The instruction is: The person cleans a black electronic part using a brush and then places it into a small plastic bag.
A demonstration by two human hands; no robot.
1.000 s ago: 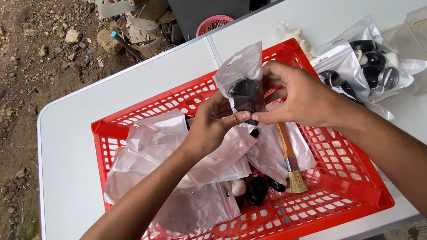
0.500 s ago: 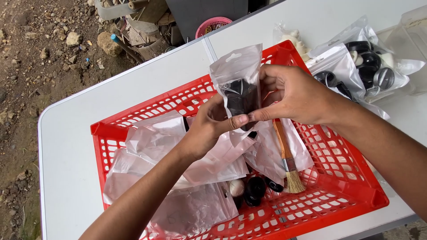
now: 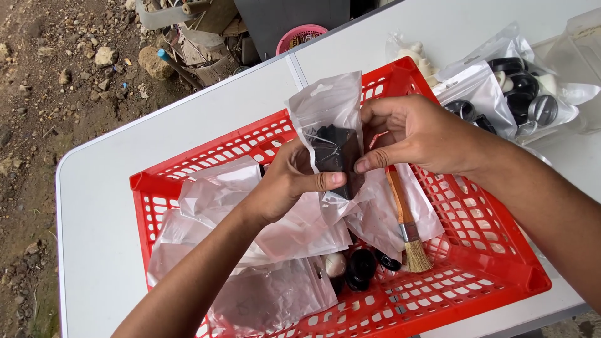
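Note:
A small clear plastic pouch (image 3: 330, 119) with a black part inside is held upright over a red plastic basket (image 3: 488, 275). My left hand (image 3: 289, 181) pinches its lower edge with thumb and fingers. My right hand (image 3: 418, 134) grips its right side. Under my hands lie several empty clear pouches (image 3: 219, 194), a brush (image 3: 405, 228) with an orange handle and pale bristles, and a few loose black and white round parts (image 3: 357, 268).
The basket sits on a white folding table (image 3: 100, 206). Bags of black and white round parts (image 3: 523, 94) lie at the back right. A pink basket (image 3: 300, 36) and rubble sit on the dirt ground past the table's far edge.
The pouch and both hands have shifted slightly down and right in view. My left thumb now presses along the pouch's lower edge.

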